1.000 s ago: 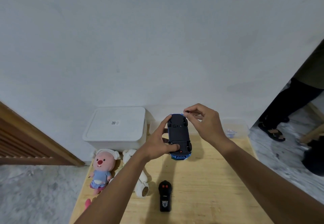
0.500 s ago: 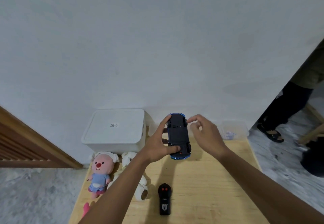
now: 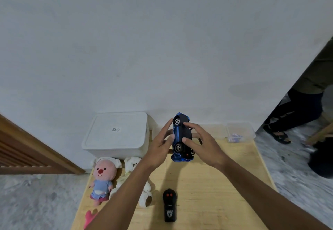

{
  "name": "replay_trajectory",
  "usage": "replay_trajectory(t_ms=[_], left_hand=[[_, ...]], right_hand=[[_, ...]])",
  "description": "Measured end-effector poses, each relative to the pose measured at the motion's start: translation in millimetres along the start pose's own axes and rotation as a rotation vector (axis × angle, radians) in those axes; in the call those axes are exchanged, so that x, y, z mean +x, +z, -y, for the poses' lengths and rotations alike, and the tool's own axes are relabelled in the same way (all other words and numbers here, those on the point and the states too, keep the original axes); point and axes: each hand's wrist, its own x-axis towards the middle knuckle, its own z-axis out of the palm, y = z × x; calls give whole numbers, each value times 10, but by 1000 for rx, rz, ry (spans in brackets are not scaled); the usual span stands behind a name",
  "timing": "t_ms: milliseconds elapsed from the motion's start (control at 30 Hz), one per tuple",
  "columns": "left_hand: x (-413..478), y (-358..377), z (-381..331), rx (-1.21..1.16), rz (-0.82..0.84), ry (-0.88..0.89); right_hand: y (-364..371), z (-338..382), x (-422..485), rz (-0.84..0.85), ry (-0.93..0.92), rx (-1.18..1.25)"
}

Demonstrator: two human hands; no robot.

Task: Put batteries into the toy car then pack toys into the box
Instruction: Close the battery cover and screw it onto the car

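A blue toy car [image 3: 181, 138] is held above the wooden table [image 3: 225, 184], turned on its side with two wheels facing me. My left hand [image 3: 160, 147] holds its left flank between thumb and fingers. My right hand [image 3: 203, 143] holds its dark underside with curled fingers. A white lidded box [image 3: 117, 134] stands at the back left of the table. A black remote control [image 3: 169, 205] lies near the front. A pink plush doll [image 3: 102, 177] and a white plush bear [image 3: 137, 168] lie at the left.
A clear plastic tub [image 3: 240, 132] with small blue-white items sits at the back right by the wall. Another person's legs and sandal [image 3: 281, 134] stand on the marble floor to the right. A wooden frame [image 3: 36, 150] runs along the left.
The car has rolled from underside-up onto its side. My right hand came down from the car's far end to grip its underside. My left hand shifted along the flank.
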Motion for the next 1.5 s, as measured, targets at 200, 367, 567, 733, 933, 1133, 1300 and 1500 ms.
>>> replay_trajectory(t_ms=[200, 367, 567, 733, 933, 1133, 1300, 1500], left_hand=[[-25, -22, 19, -31, 21, -37], [28, -20, 33, -25, -30, -35], [112, -11, 90, 82, -66, -18], [137, 24, 172, 182, -103, 47], [169, 154, 296, 101, -59, -92], [165, 298, 552, -52, -39, -205], [187, 435, 800, -5, -15, -280], [264, 578, 1096, 118, 2, -327]], right_hand=[[35, 9, -30, 15, -32, -142], [32, 105, -59, 3, -110, -397], [40, 56, -16, 60, -98, -262], [13, -94, 30, 23, -35, -22], [-12, -305, -27, 30, 12, 136], [-77, -612, -112, 72, 101, 23], [-109, -847, -158, 141, 203, -276], [-82, -1182, -152, 225, 324, -334]])
